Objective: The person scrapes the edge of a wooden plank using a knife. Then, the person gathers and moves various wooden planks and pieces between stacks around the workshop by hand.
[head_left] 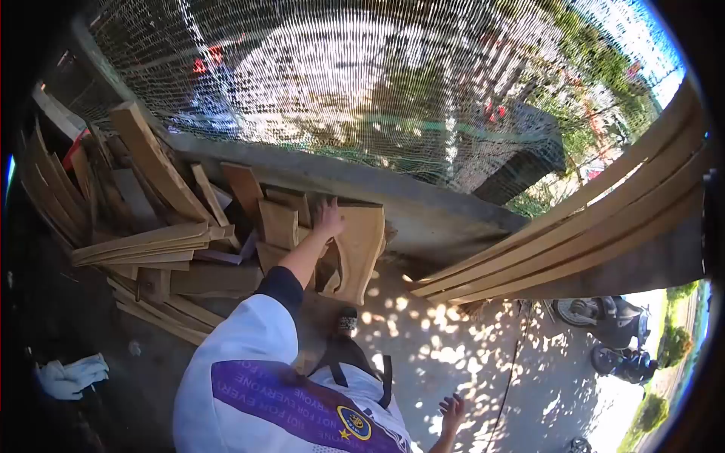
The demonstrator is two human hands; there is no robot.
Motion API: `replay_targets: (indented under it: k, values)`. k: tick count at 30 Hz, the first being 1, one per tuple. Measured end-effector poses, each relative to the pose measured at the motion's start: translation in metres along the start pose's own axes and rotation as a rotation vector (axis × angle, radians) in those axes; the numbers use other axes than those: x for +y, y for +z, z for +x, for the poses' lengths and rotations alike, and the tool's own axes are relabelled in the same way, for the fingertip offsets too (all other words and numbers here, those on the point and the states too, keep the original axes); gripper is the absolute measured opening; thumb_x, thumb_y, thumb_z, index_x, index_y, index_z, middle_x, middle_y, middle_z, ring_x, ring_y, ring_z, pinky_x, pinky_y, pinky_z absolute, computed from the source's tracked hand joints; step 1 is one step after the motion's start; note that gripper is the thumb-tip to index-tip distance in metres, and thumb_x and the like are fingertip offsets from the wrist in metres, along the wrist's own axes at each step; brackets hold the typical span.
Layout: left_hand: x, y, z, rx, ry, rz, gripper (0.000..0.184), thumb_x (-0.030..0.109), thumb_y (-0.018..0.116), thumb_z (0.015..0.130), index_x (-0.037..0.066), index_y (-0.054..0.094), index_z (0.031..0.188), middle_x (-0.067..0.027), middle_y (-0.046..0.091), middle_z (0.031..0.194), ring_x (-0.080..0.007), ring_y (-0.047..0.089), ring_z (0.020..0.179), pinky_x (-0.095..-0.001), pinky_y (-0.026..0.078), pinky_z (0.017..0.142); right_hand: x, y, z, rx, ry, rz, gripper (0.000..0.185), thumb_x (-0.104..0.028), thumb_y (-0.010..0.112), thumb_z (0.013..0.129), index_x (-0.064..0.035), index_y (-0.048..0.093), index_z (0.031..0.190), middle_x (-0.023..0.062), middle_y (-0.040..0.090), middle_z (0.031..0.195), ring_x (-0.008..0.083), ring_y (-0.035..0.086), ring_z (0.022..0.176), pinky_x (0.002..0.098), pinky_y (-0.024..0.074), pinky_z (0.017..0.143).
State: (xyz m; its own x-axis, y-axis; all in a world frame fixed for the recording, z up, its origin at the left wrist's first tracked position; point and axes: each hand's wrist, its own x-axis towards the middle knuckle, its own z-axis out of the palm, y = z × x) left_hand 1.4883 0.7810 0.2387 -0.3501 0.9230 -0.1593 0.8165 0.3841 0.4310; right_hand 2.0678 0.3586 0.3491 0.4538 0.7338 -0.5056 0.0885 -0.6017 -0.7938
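Note:
My left hand (329, 220) reaches forward to the top edge of a wide, pale wooden board (359, 249). Its fingers bend over that edge at the board's left corner. The board leans upright against a low concrete wall, and one long side of it is wavy. Just left of my hand, shorter wood offcuts (279, 224) lean on the same wall. My right hand (453, 411) hangs low at my side, away from the wood, with its fingers apart and nothing visible in it.
Planks and scrap wood (162, 170) are heaped at left. Long boards (559, 219) lean at right. A mesh fence (362, 83) tops the concrete wall (423, 200). White gloves (72, 376) lie on the ground at lower left. Motorbikes (612, 325) stand farther right.

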Motion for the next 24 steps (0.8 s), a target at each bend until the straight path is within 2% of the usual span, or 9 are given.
replay_targets:
  k: [3, 6, 8, 13, 16, 21, 22, 23, 24]
  values:
    - [0.007, 0.022, -0.004, -0.14, -0.02, 0.106, 0.08, 0.032, 0.068, 0.085, 0.008, 0.027, 0.148, -0.0239, 0.026, 0.151, -0.0476, 0.028, 0.137, -0.0584, 0.03, 0.11, -0.009, -0.035, 0.01, -0.001, -0.064, 0.007, 0.033, -0.015, 0.054, 0.092, 0.0028, 0.052, 0.121, 0.0158, 0.067, 0.09, 0.0224, 0.068, 0.066, 0.0316, 0.0509, 0.049]
    - [0.022, 0.03, 0.006, -0.152, -0.035, 0.188, 0.085, 0.035, 0.069, 0.084, 0.012, 0.023, 0.152, -0.019, 0.024, 0.154, -0.0471, 0.019, 0.142, -0.0622, 0.026, 0.111, 0.046, -0.085, 0.018, -0.031, -0.062, -0.013, 0.037, -0.013, 0.056, 0.09, 0.0062, 0.05, 0.121, 0.0177, 0.066, 0.088, 0.0266, 0.068, 0.065, 0.0377, 0.056, 0.05]
    - [0.035, 0.027, -0.004, -0.157, -0.096, 0.188, 0.086, 0.036, 0.07, 0.083, 0.013, 0.022, 0.152, -0.0189, 0.024, 0.154, -0.0466, 0.017, 0.143, -0.0619, 0.026, 0.112, 0.081, -0.113, -0.003, -0.341, -0.424, -1.262, 0.03, -0.02, 0.053, 0.083, -0.02, 0.071, 0.107, 0.0057, 0.066, 0.116, 0.0276, 0.061, 0.101, 0.0398, 0.0507, 0.086]
    - [0.072, -0.022, -0.046, -0.179, -0.14, 0.246, 0.089, 0.032, 0.071, 0.084, 0.009, 0.018, 0.152, -0.0225, 0.021, 0.152, -0.0448, 0.022, 0.14, -0.0585, 0.017, 0.115, 0.074, -0.118, 0.034, -0.321, -0.163, -0.922, 0.029, -0.017, 0.053, 0.085, -0.0113, 0.064, 0.111, 0.0102, 0.066, 0.107, 0.0278, 0.063, 0.089, 0.0395, 0.0527, 0.074]
    - [0.076, -0.016, -0.082, -0.062, -0.14, 0.322, 0.086, 0.031, 0.074, 0.08, 0.007, 0.026, 0.147, -0.0227, 0.028, 0.147, -0.045, 0.022, 0.14, -0.0585, 0.016, 0.116, 0.08, -0.117, 0.047, -0.299, 0.053, -0.648, 0.03, -0.015, 0.054, 0.087, -0.0048, 0.059, 0.115, 0.0135, 0.066, 0.1, 0.0279, 0.065, 0.08, 0.0393, 0.0542, 0.065]
    - [0.057, -0.001, -0.155, 0.061, 0.141, 0.327, 0.067, 0.033, 0.071, 0.079, 0.008, 0.046, 0.136, -0.019, 0.048, 0.133, -0.0402, 0.038, 0.132, -0.0561, 0.027, 0.109, 0.097, -0.097, 0.071, -0.227, 0.402, -0.164, 0.036, -0.011, 0.055, 0.089, 0.006, 0.05, 0.121, 0.0191, 0.066, 0.089, 0.0281, 0.068, 0.064, 0.0389, 0.0567, 0.051]
    - [0.05, -0.001, -0.168, 0.04, 0.178, 0.288, 0.062, 0.031, 0.07, 0.079, 0.009, 0.048, 0.133, -0.0183, 0.05, 0.129, -0.0388, 0.04, 0.129, -0.0558, 0.029, 0.108, 0.103, -0.094, 0.091, -0.301, 0.321, 0.159, 0.035, -0.009, 0.054, 0.088, 0.006, 0.052, 0.12, 0.0195, 0.067, 0.09, 0.0282, 0.068, 0.065, 0.0364, 0.0552, 0.049]
    - [0.048, -0.011, -0.181, -0.023, 0.213, 0.271, 0.06, 0.027, 0.071, 0.077, 0.008, 0.05, 0.131, -0.0182, 0.051, 0.126, -0.0386, 0.043, 0.126, -0.0554, 0.032, 0.106, 0.066, -0.06, 0.086, -0.189, 0.233, -0.202, 0.035, -0.009, 0.054, 0.088, 0.0039, 0.053, 0.121, 0.0183, 0.067, 0.089, 0.0269, 0.068, 0.065, 0.0341, 0.0526, 0.047]
    - [0.048, -0.016, -0.199, -0.095, 0.249, 0.249, 0.058, 0.022, 0.072, 0.076, 0.007, 0.052, 0.128, -0.018, 0.052, 0.124, -0.0383, 0.046, 0.122, -0.0551, 0.034, 0.104, 0.039, -0.039, 0.088, -0.267, 0.099, -0.279, 0.034, -0.012, 0.054, 0.089, 0.0018, 0.055, 0.12, 0.0169, 0.067, 0.088, 0.0251, 0.068, 0.064, 0.0325, 0.0503, 0.047]
